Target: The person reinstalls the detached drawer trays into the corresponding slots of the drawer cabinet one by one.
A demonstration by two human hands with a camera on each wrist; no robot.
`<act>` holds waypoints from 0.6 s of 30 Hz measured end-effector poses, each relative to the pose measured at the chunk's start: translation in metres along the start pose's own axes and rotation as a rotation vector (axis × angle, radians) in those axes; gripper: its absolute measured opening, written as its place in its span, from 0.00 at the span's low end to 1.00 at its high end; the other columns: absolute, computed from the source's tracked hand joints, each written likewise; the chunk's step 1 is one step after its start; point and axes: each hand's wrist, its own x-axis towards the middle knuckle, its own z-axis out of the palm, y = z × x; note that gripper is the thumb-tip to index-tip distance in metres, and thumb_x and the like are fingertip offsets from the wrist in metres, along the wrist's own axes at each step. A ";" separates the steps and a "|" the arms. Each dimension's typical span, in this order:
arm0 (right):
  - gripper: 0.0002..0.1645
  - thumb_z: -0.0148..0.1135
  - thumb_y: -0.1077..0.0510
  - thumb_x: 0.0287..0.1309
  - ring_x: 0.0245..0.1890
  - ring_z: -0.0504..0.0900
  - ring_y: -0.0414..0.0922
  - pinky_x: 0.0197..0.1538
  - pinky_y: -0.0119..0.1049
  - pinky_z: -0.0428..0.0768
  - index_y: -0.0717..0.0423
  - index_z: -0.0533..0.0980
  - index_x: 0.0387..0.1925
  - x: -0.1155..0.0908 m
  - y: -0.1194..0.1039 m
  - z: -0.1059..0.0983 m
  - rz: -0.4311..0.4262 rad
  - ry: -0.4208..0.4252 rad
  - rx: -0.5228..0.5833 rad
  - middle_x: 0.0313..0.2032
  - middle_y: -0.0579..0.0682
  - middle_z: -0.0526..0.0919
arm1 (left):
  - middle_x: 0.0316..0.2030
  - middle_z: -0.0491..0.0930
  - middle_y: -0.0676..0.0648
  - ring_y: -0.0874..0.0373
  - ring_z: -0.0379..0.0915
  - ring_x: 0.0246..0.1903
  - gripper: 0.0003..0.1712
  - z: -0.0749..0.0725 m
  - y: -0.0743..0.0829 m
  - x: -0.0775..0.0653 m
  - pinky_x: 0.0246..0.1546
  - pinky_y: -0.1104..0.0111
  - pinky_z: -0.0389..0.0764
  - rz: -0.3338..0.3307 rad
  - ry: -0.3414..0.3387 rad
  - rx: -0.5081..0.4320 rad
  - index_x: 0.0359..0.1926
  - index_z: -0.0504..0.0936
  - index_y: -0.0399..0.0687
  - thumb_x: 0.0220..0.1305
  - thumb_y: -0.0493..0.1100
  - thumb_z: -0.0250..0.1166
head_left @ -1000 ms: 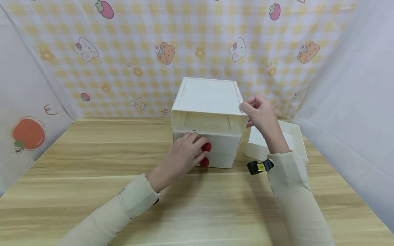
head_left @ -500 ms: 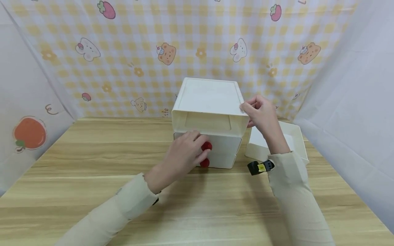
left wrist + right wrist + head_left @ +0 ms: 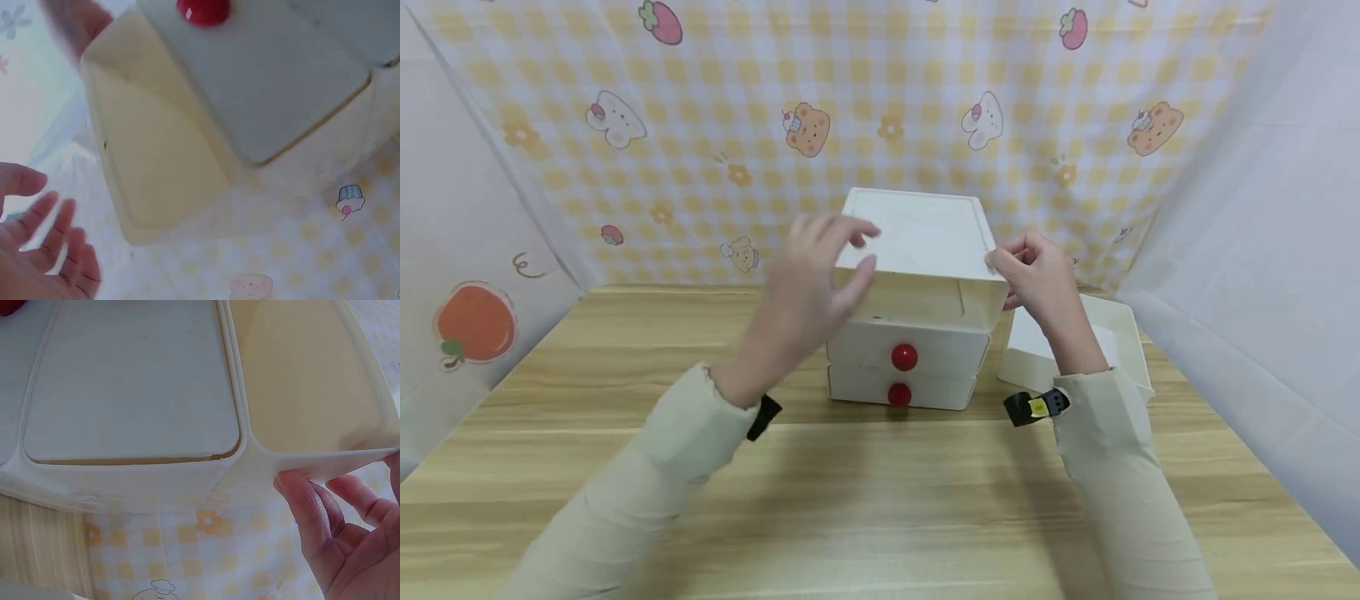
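Observation:
A white drawer cabinet [image 3: 917, 233] stands mid-table, its top compartment [image 3: 925, 304] showing no drawer inside. Below are two closed drawers with round red knobs: the upper knob [image 3: 904, 357] and the lower knob [image 3: 898, 394]. My left hand [image 3: 805, 283], slightly blurred, hovers in front of the cabinet's upper left side with fingers loosely bent. In the left wrist view the left hand [image 3: 47, 250] is apart from the cabinet and holds nothing. My right hand [image 3: 1037, 271] holds the cabinet's top right front corner, with fingers [image 3: 306, 506] against its side wall.
An open white bin [image 3: 1037, 371], shaped like a drawer, sits on the wooden table [image 3: 625, 450] behind the right forearm. A checked curtain [image 3: 700, 75] hangs close behind the cabinet. White cloth walls [image 3: 1262, 250] flank both sides.
My left hand has let go of the upper drawer's red knob and risen up and left, uncovering both knobs. The right hand keeps its hold on the corner.

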 end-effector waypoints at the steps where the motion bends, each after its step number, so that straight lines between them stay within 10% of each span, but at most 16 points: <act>1: 0.13 0.57 0.51 0.55 0.19 0.77 0.43 0.22 0.32 0.81 0.57 0.72 0.35 0.000 0.000 0.000 0.000 0.001 0.001 0.23 0.41 0.74 | 0.42 0.77 0.43 0.48 0.67 0.46 0.16 -0.003 -0.003 0.005 0.45 0.62 0.70 -0.071 -0.019 0.002 0.49 0.77 0.40 0.61 0.40 0.58; 8: 0.12 0.57 0.52 0.55 0.19 0.77 0.44 0.22 0.32 0.81 0.57 0.73 0.35 0.001 0.003 -0.001 -0.004 0.005 0.008 0.23 0.42 0.74 | 0.59 0.69 0.41 0.47 0.67 0.55 0.27 -0.009 -0.030 0.033 0.53 0.56 0.73 -0.451 -0.235 -0.114 0.62 0.67 0.46 0.63 0.46 0.57; 18: 0.13 0.57 0.52 0.55 0.19 0.76 0.43 0.23 0.33 0.81 0.57 0.73 0.36 0.000 0.000 -0.001 0.001 0.004 -0.004 0.24 0.43 0.74 | 0.62 0.67 0.40 0.48 0.71 0.54 0.34 -0.001 -0.063 0.039 0.49 0.57 0.79 -0.731 -0.392 -0.359 0.67 0.60 0.45 0.64 0.53 0.56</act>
